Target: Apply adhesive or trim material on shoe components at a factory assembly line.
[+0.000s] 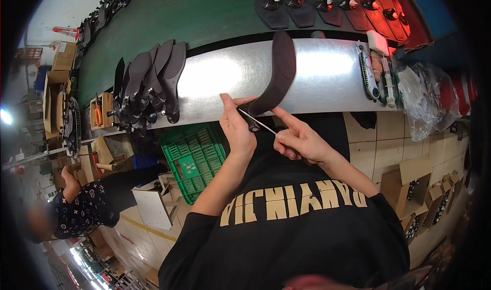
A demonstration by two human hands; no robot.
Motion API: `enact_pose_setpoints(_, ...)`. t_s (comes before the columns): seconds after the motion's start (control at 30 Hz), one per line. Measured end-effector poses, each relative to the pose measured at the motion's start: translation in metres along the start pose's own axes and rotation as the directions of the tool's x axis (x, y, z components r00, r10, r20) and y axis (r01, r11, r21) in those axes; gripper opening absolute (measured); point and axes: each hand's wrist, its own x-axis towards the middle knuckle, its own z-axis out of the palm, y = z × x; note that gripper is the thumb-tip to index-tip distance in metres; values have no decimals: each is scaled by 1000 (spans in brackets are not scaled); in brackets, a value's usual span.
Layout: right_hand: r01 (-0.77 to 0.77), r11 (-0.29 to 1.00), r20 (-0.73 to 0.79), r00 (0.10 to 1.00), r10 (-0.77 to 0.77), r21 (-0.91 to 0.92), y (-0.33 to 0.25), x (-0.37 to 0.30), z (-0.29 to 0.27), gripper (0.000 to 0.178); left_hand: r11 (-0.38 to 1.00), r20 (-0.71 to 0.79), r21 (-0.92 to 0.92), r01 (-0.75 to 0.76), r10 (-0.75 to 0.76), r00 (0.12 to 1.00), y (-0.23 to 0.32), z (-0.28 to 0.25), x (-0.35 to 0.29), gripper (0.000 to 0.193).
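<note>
My left hand [237, 129] grips the heel end of a dark shoe sole [283, 59], fingers and thumb closed round it. The sole's broad toe end points away over the metal work ledge. In my right hand [304, 140] is a thin silver rod-like tool [262, 123], its far end reaching the heel by my left hand. My right index finger stretches out along the underside of the sole. The tool's handle is hidden in my fist, and its tip cannot be made out clearly.
Beyond the metal ledge [215, 70] runs a green belt [204, 8] carrying a row of soles [271, 13]. More soles [148, 75] are heaped left. A utility knife [367, 75] and plastic bags [422, 95] lie right. A green crate [192, 162] and another person [84, 203] are left.
</note>
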Motion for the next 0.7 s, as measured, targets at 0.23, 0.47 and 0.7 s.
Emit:
enact_pose_setpoints(0.23,38,930,30,998,-53,367,-8,10,-6,37,932,99,151,-331,319,943,6,-11,-1,74)
enact_pose_setpoints(0.47,453,471,43,754,-656,-757,-5,6,5,20,828,175,326,-457,422,890,22,-13,5,97)
enact_pose_setpoints(0.7,522,295,180,678,-712,-800,-12,4,20,15,965,188,95,-245,224,956,28,-10,6,93)
